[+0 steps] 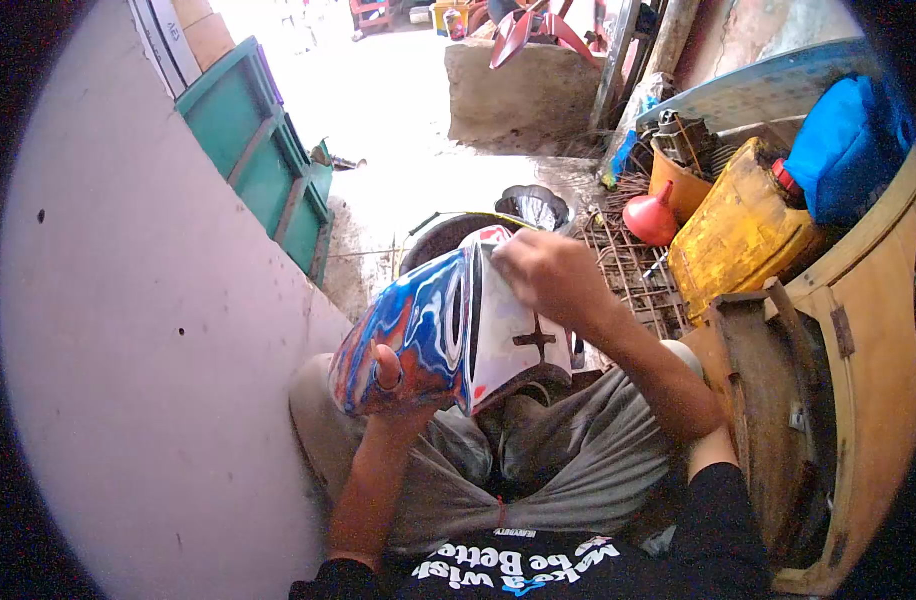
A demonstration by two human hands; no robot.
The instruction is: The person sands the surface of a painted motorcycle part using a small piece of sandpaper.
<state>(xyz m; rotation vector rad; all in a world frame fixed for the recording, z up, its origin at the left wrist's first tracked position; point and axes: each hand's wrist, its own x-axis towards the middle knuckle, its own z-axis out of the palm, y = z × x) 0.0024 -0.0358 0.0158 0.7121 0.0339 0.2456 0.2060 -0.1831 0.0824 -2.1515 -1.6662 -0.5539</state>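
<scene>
A helmet-like shell (413,315), swirled blue, white and orange on one side and white with a dark cross mark on the other, rests over my lap. My left hand (393,385) supports it from below, its thumb up against the swirled side and its other fingers mostly hidden beneath. At the shell's upper right edge is my right hand (543,265), fingers bent and pressed together against the white part. Whether something small is between those fingers cannot be made out. Behind the shell sits a dark round basin (448,238).
A pale wall panel (158,320) stands close on the left, with a green frame (243,130) beyond. To the right are a red funnel (652,215), a yellow jerrycan (743,235), a blue container (843,150), metal grids and a wooden piece (873,370).
</scene>
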